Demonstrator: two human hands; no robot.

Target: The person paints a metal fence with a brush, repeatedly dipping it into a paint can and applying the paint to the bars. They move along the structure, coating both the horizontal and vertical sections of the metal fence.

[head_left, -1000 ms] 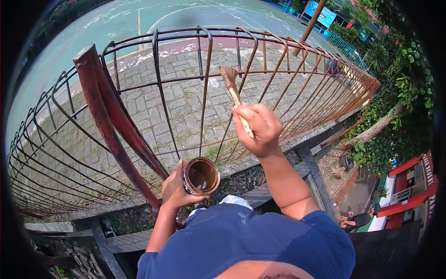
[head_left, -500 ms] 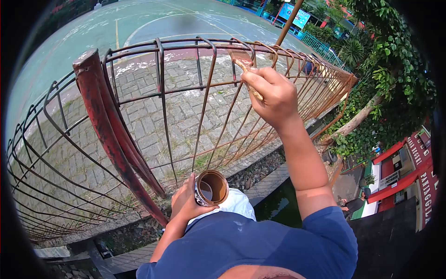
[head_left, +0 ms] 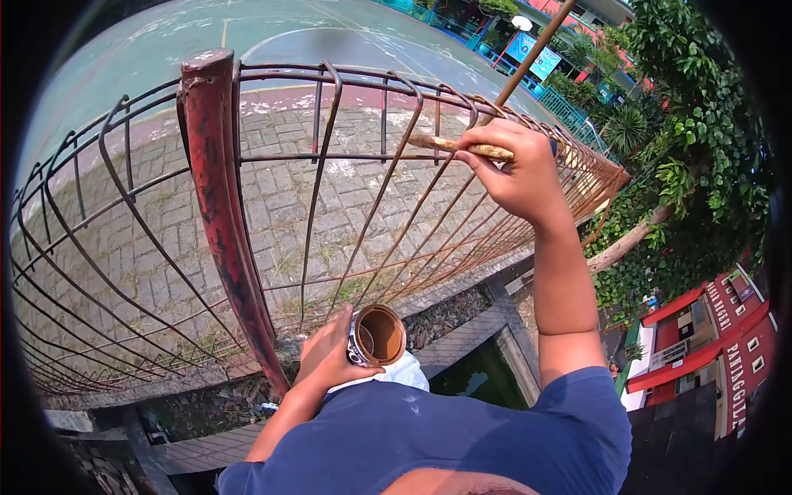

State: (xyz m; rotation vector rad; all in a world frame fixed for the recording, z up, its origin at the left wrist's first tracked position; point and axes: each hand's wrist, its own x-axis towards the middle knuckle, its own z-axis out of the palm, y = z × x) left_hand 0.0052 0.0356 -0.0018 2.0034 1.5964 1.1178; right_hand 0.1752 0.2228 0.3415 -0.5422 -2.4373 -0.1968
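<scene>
My left hand is wrapped round a small open can with brown paint inside, held low in front of my body. Higher up on the right, my right hand grips the handle of a paintbrush. The brush points left, its bristle end at a bent bar of the wire fence, just below the top rail. Whether the bristles touch the bar is hard to tell. A red, weathered post stands left of the brush.
Beyond the fence lie grey paving and a green court. A ditch with green water runs below my right side. Leafy branches and a red-and-white building are at the right.
The view has shifted, moving the post rightward. My right hand has turned the brush from a slant to nearly level, and its bristle end sits lower. My left hand still holds the can.
</scene>
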